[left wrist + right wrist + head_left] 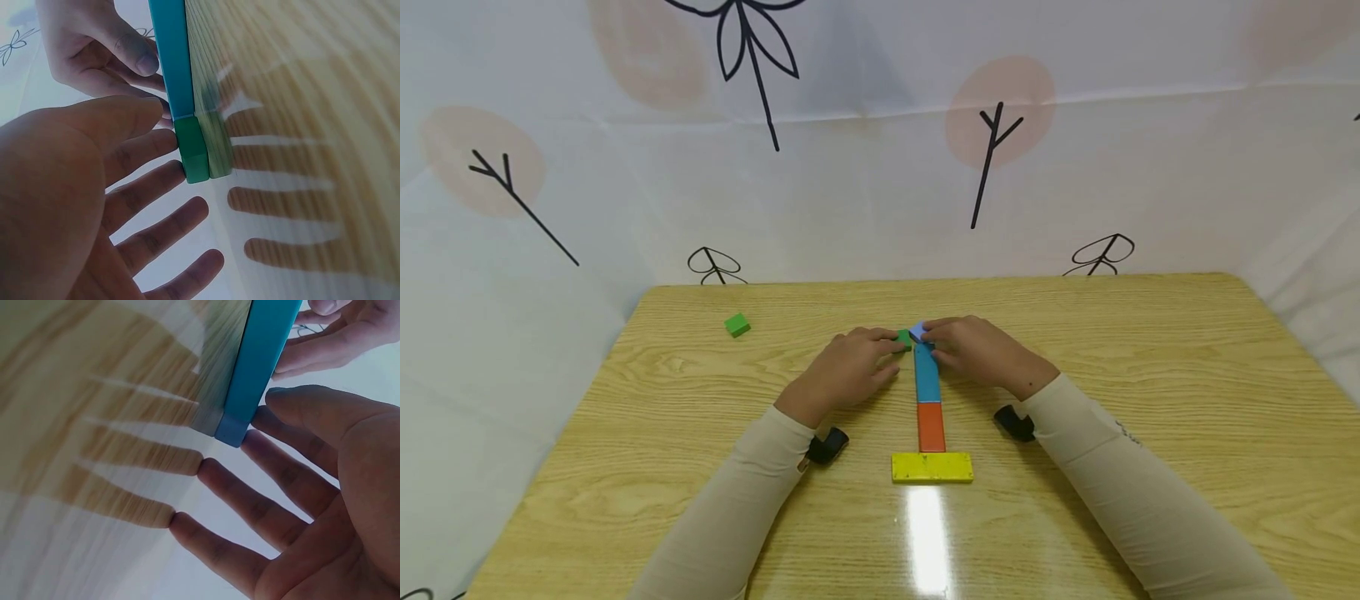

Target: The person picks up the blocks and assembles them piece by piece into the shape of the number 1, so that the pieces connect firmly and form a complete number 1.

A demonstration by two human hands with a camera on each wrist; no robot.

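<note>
A yellow block (932,467), a red block (931,427) and a long blue block (927,375) lie in a T-like line on the table. My left hand (848,371) touches a small green block (904,339) with extended fingertips, beside the far end of the blue block. In the left wrist view, fingertips meet the side of the green block (192,150). From the other side, my right hand (981,350) has its fingertips on a small light-blue block (918,332), with fingers fairly straight in the right wrist view. Its thumb is close to the blue block (259,356).
Another small green block (737,325) lies at the back left of the wooden table (1150,350). Black wrist mounts (828,447) hang beneath both sleeves. A white patterned cloth (865,167) rises behind the table's far edge.
</note>
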